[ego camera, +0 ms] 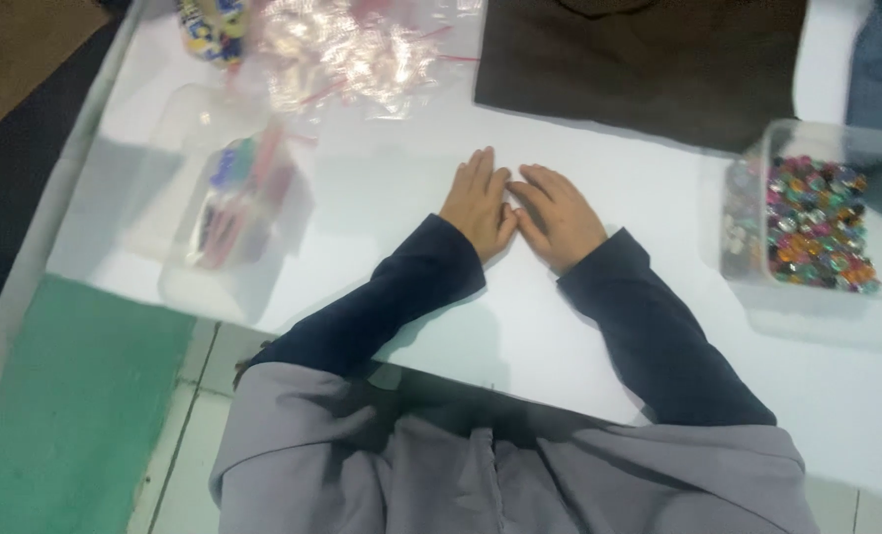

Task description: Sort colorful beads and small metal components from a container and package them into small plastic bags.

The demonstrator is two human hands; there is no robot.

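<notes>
Beads (819, 222), mixed colours, sat in a clear tub (757, 287) well right of both hands. Left hand (478, 203) and right hand (558, 218) lay flat, released, fingertips touching on the white table (560, 346); nothing grasped, seemingly resting between steps.

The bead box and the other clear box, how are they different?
The bead box sits by the right hand and is full of tiny many-coloured beads. The other box, left of the left hand, holds a few long coloured things, too blurred to name. Both are clear plastic on the white table.
</notes>
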